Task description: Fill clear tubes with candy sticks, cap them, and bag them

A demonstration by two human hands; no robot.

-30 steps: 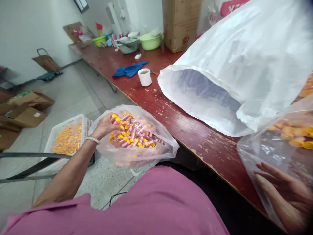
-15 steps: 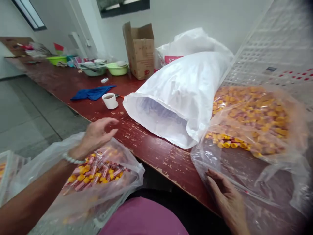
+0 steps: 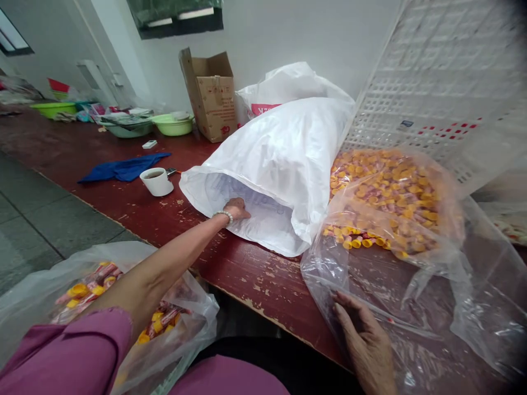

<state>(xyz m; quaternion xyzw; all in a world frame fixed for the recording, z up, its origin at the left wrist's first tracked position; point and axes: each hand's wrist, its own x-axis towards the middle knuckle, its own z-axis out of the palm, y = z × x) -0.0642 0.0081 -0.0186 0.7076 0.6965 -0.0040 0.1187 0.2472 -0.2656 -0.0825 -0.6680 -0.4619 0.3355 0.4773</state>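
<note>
My left hand point(image 3: 237, 209) reaches into the mouth of a large white sack point(image 3: 284, 148) lying on the table. Clear tube-like plastic pieces show dimly inside it, and the fingertips are partly hidden. My right hand point(image 3: 366, 343) rests with fingers apart at the edge of a clear plastic bag point(image 3: 358, 274), holding nothing I can see. On the bag's far part lie many small pink tubes with yellow caps point(image 3: 382, 186). Below my left forearm, a translucent bag point(image 3: 197, 307) holds more wrapped yellow-capped tubes point(image 3: 164, 321).
A white cup of dark drink point(image 3: 157, 182) stands left of the sack, near a blue cloth point(image 3: 123, 167). Behind are a cardboard box point(image 3: 216, 107) and green basins point(image 3: 173, 126). A white perforated crate point(image 3: 411, 93) leans at the right. The red table point(image 3: 263, 285) has a worn front edge.
My left hand has moved from above the lower-left bag forward and right into the sack's mouth. My right hand stays by the clear bag. The view has turned slightly right.
</note>
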